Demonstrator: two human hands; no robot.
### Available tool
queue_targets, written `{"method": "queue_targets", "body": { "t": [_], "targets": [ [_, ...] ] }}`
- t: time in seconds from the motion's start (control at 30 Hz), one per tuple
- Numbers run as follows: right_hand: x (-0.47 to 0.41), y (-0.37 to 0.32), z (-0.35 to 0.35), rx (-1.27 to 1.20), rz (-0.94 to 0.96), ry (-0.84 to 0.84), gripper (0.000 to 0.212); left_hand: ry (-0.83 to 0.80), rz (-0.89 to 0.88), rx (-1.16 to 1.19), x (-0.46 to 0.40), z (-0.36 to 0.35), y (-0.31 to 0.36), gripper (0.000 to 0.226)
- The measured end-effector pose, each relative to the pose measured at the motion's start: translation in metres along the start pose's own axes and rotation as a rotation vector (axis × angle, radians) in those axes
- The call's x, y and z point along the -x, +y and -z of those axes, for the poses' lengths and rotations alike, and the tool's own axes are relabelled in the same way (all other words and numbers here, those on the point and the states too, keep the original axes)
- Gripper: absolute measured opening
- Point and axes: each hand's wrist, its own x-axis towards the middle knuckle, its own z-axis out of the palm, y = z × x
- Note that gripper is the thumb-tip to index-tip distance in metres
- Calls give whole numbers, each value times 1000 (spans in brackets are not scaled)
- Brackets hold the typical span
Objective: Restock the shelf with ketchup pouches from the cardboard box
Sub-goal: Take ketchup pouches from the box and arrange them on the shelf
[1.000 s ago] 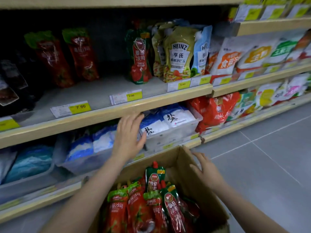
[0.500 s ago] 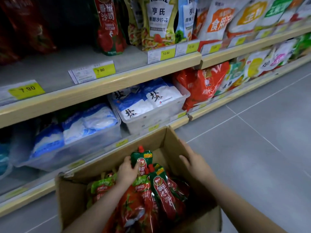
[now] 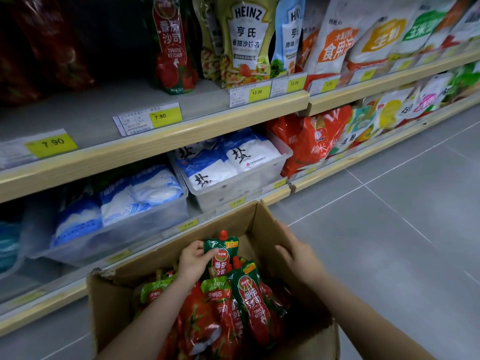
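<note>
Left hand (image 3: 193,261) on pouch (image 3: 222,255) among packed pouches (image 3: 249,302).

The cardboard box (image 3: 262,222) sits on the floor (image 3: 389,229) at 6 o'clock, in front of the lowest shelf. Ketchup pouches (image 3: 249,302) stand packed inside it. The left hand (image 3: 193,261) is in the box, on the top of one raised pouch (image 3: 222,253); the right hand (image 3: 298,255) rests on the box's right wall at 5 o'clock. Behind the box, at 12 o'clock, a tray of salt bags (image 3: 233,162) lies under the middle shelf (image 3: 181,128). On that shelf, a ketchup pouch (image 3: 171,45) stands left of a Heinz pouch (image 3: 246,40).
</note>
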Motion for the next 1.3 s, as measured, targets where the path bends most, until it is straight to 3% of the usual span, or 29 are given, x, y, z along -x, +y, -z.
{"method": "queue_targets", "body": {
  "t": [0.33,0.53,0.73,0.87,0.97,1.1,1.23,1.3],
  "targets": [
    [5,-9,12,-134,-8,-40,62,36,-190,13,24,20,56,20],
    [-15,-81,54,-318,242,18,52,-39,-344,68,28,24,119,18],
    [-31,-137,82,-326,356,-22,7,-103,-408,107,39,7,140,19],
    [-31,-142,99,-410,325,-47,11,-270,-343,-37,46,4,128,51],
    [-32,-150,111,-526,265,-45,8,-346,-345,-193,54,-1,116,58],
    [-35,-157,116,-651,221,-13,6,-227,-377,-212,60,-3,126,60],
    [-26,-144,92,-747,150,-70,35,-138,-391,-141,65,-11,130,51],
    [-18,-136,77,-715,131,-117,32,-122,-410,-133,67,-15,130,48]
  ]
}}
